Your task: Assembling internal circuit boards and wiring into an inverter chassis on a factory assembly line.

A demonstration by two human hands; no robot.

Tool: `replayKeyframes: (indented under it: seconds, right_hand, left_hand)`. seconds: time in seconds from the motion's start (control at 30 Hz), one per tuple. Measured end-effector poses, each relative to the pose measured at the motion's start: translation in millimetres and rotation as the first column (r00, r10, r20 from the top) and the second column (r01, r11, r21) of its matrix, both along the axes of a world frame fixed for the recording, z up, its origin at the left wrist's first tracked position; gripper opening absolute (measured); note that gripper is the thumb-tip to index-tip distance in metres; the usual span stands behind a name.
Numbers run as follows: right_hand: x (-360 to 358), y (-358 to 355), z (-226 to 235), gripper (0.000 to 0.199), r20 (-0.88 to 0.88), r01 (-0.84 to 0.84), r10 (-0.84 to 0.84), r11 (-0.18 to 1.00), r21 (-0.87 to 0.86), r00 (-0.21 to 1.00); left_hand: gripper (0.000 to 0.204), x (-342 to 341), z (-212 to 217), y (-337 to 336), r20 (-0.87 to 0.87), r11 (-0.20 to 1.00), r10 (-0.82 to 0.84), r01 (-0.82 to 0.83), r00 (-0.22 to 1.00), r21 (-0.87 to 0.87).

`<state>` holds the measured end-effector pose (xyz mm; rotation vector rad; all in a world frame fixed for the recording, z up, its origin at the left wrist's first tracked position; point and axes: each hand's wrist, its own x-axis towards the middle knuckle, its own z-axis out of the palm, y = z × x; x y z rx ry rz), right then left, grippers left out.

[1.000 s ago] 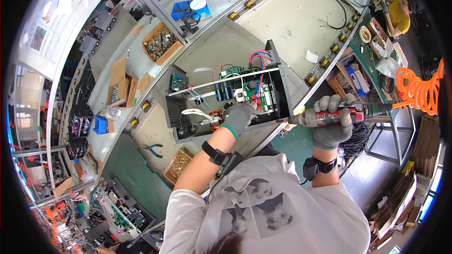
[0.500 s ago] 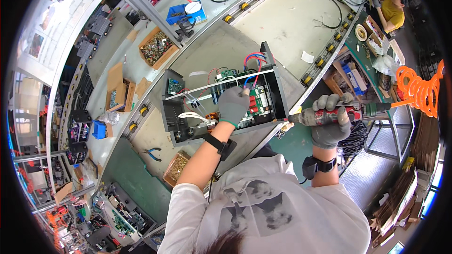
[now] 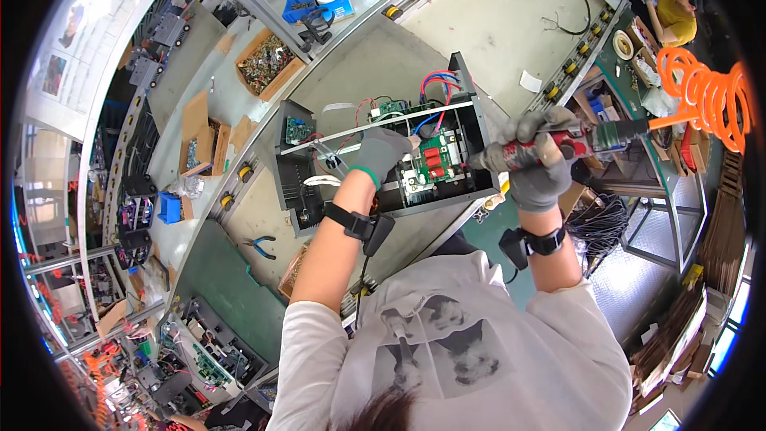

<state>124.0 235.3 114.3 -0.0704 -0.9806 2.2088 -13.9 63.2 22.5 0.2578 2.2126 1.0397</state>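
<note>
A dark metal chassis (image 3: 285, 183), its top open, lies in front of me. Inside are a green circuit board (image 3: 432, 161) with red parts and red and blue wires (image 3: 438, 82). My left hand (image 3: 383, 152), in a grey glove, reaches into the middle of the chassis beside the board. Its fingers are curled together, and whatever they pinch is hidden. In my right hand (image 3: 541, 172), also gloved, is a red and black air screwdriver (image 3: 550, 148). The tool points left, its tip close to the right side wall of the chassis.
An orange coiled hose (image 3: 706, 92) runs to the screwdriver from the right. Left of the chassis are a screw-filled cardboard box (image 3: 267, 64) and blue-handled pliers (image 3: 261, 247). Yellow rollers (image 3: 570, 68) line the conveyor. A person in yellow (image 3: 677, 16) works at the far right.
My right hand has brought the screwdriver up and left, against the chassis's right side. My left hand has shifted slightly left and up inside the chassis.
</note>
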Motion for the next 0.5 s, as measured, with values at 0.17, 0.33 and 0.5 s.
replayKeyframes:
  seconds: [0.17, 0.33, 0.5]
  right_hand:
    - [-34.9, -15.1, -14.0, 0.031, -0.047, -0.087, 0.090, 0.994, 0.070, 0.995]
    - [-49.2, -22.2, -25.3, 0.031, -0.019, -0.128, 0.130, 0.988, 0.092, 0.991]
    - [-55.2, -25.8, -34.5, 0.030, -0.045, -0.157, 0.163, 0.981, 0.115, 0.986]
  left_hand:
    - [0.035, -5.5, -18.5, -5.1, 0.101, 0.998, 0.062, -0.060, 0.993, -0.027]
    - [0.031, -0.4, -14.4, 5.7, 0.184, 0.984, 0.178, -0.173, 0.967, -0.045]
    - [0.031, -5.9, -4.5, 13.6, 0.101, 0.957, -0.053, 0.079, 0.993, -0.278]
